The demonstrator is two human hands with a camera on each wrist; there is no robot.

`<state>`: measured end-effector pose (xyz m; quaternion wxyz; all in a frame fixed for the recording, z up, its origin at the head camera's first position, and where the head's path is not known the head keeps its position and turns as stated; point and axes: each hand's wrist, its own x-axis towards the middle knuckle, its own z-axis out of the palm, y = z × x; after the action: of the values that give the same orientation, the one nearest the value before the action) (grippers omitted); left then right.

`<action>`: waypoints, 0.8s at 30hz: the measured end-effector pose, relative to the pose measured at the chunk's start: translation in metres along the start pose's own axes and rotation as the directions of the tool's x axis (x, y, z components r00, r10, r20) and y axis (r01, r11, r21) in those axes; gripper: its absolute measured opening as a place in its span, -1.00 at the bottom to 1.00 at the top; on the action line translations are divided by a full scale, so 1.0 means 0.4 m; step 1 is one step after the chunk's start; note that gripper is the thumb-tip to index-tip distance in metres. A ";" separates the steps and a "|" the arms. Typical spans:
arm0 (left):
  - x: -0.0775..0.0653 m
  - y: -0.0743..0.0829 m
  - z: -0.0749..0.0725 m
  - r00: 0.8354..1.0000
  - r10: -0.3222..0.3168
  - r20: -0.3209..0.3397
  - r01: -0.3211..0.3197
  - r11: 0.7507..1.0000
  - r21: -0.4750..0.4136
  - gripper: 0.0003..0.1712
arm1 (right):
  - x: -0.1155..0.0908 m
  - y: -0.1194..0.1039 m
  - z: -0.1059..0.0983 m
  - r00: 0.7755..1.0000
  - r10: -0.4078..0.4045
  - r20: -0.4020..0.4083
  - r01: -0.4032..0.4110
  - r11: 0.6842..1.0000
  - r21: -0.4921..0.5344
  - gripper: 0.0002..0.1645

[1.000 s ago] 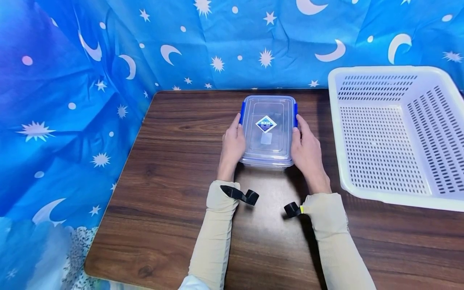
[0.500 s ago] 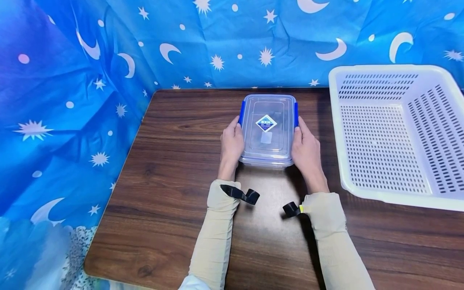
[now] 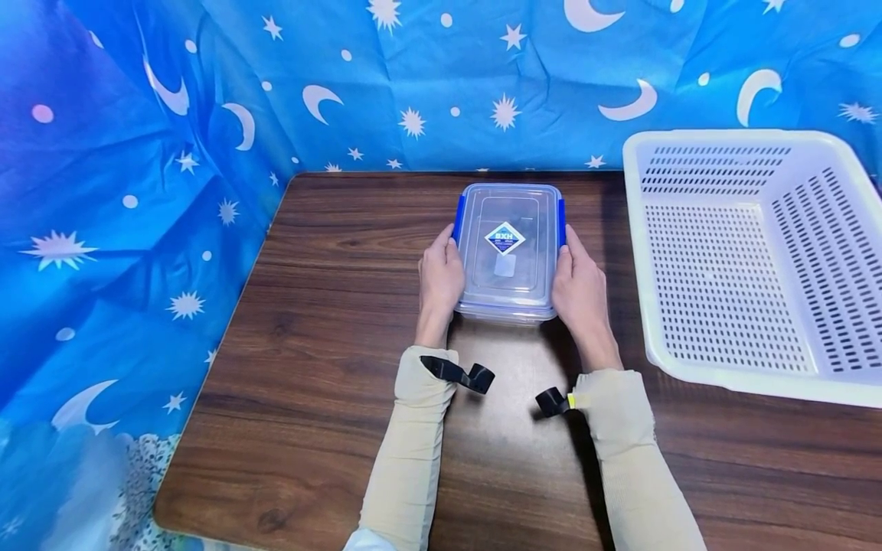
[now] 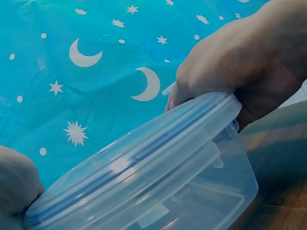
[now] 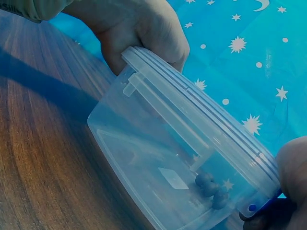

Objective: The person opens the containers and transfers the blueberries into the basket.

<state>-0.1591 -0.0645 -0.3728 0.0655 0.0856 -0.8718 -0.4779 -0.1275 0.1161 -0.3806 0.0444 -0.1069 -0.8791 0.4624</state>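
Observation:
A clear plastic food storage box [image 3: 510, 208] with a lid, blue side clips and a diamond-shaped label lies between both hands in the head view. My left hand [image 3: 441, 277] grips its left side, the thumb along the lid edge. On the opposite side, my right hand [image 3: 581, 283] holds the box the same way. Through the clear wall, the right wrist view shows several small dark round things [image 5: 211, 187] near one end of the box. The fingers under the rim are mostly hidden. Whether the box base touches the table cannot be told.
A large white perforated plastic basket [image 3: 730, 283] stands to the right on the brown wooden table [image 3: 310, 367]. Blue cloth [image 3: 413, 84] with moons and stars hangs behind the table and on the left. Black wrist cameras [image 3: 475, 377] stick out from both sleeves.

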 end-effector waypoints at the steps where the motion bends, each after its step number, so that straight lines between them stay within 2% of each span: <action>1: -0.001 0.001 0.000 1.000 0.002 -0.002 -0.002 1.000 0.000 -0.55 | 0.000 0.000 0.000 1.000 -0.002 -0.002 0.002 1.000 -0.001 -0.41; 15: -0.006 0.002 -0.004 1.000 0.004 -0.019 -0.004 1.000 -0.008 -0.55 | -0.003 -0.006 0.005 1.000 -0.012 -0.008 0.012 1.000 -0.020 -0.42; 24: -0.003 0.004 -0.003 1.000 0.013 -0.023 -0.013 1.000 0.010 -0.56 | 0.001 -0.001 0.002 0.999 0.035 -0.038 -0.035 0.999 -0.003 -0.46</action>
<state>-0.1577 -0.0644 -0.3706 0.0783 0.0858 -0.8739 -0.4721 -0.1280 0.1153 -0.3808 0.0528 -0.1311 -0.8770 0.4593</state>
